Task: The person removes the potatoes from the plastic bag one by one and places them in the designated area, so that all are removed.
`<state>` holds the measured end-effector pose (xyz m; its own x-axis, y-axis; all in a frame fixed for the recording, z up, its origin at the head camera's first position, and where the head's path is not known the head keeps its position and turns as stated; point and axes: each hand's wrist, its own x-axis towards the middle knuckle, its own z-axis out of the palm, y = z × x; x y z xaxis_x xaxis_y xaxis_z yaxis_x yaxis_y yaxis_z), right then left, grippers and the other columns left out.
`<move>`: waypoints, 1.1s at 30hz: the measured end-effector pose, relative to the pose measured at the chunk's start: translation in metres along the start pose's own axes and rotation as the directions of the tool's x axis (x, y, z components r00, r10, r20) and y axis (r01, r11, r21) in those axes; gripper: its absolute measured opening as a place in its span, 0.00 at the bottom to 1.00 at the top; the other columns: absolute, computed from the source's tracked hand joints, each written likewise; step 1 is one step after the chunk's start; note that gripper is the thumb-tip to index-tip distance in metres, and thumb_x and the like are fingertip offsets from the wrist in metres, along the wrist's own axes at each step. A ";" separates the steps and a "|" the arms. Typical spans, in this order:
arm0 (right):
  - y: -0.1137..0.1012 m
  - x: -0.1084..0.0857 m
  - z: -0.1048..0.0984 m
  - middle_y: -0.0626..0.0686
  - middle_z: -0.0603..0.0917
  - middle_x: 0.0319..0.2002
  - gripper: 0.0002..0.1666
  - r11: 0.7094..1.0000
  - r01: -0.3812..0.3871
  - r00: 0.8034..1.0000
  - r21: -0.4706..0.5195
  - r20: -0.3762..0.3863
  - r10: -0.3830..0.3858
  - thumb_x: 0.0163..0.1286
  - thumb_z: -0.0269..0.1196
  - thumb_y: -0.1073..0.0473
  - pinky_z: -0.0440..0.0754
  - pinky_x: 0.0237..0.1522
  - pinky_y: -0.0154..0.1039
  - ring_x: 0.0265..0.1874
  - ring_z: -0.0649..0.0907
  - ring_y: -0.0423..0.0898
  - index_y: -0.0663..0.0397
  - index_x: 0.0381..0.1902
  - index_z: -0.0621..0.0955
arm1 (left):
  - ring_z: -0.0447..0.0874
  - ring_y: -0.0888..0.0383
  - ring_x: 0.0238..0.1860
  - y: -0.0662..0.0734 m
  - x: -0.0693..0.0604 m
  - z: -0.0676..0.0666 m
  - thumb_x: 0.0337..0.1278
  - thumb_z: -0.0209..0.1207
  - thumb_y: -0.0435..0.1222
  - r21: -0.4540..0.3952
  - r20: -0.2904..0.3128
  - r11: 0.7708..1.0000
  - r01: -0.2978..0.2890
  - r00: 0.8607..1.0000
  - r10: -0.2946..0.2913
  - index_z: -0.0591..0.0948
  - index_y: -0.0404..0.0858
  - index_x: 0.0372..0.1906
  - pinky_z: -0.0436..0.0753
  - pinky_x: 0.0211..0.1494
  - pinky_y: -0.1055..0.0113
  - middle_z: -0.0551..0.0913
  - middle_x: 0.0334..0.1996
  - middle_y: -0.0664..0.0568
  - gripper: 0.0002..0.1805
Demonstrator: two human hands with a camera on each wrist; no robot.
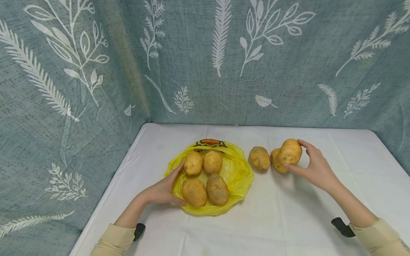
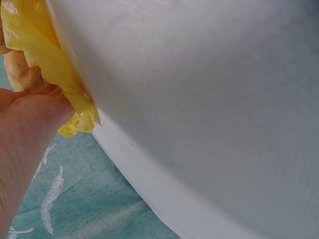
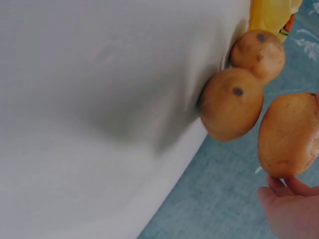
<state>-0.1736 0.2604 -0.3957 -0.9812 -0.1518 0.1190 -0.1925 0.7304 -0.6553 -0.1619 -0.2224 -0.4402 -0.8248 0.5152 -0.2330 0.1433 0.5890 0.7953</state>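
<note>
Several potatoes lie in an opened yellow plastic bag (image 1: 235,177), among them a front left potato (image 1: 194,192). My left hand (image 1: 161,190) is at the bag's left side, thumb and fingers spread around its edge; in the left wrist view the hand (image 2: 30,124) touches the yellow plastic (image 2: 55,64). With thumb and fingertips my right hand (image 1: 317,169) pinches a potato (image 1: 290,152), held above the cloth. Behind it a second potato (image 1: 278,161) is partly hidden, and a third (image 1: 259,159) sits beside that one, right of the bag. The right wrist view shows the held potato (image 3: 288,134) off the table.
A white cloth (image 1: 256,227) covers the table. Behind and to the left hangs a blue-green curtain (image 1: 198,96) with white leaf prints. An orange print (image 1: 209,142) shows at the bag's back edge.
</note>
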 end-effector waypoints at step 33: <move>0.057 -0.001 -0.023 0.76 0.59 0.67 0.58 0.999 0.017 0.990 -0.044 0.143 -0.010 0.58 0.73 0.52 0.59 0.57 0.73 0.64 0.58 0.76 0.72 0.72 0.54 | 0.36 0.42 0.76 0.002 -0.001 0.001 0.37 0.76 0.43 0.005 0.000 1.000 0.015 1.000 -0.015 0.36 0.41 0.78 0.46 0.72 0.40 0.39 0.77 0.42 0.71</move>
<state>-0.1836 0.3175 -0.4161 -0.9673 -0.2530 0.0181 -0.2094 0.7564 -0.6196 -0.1601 -0.2218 -0.4388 -0.8271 0.5060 -0.2447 0.1337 0.6000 0.7887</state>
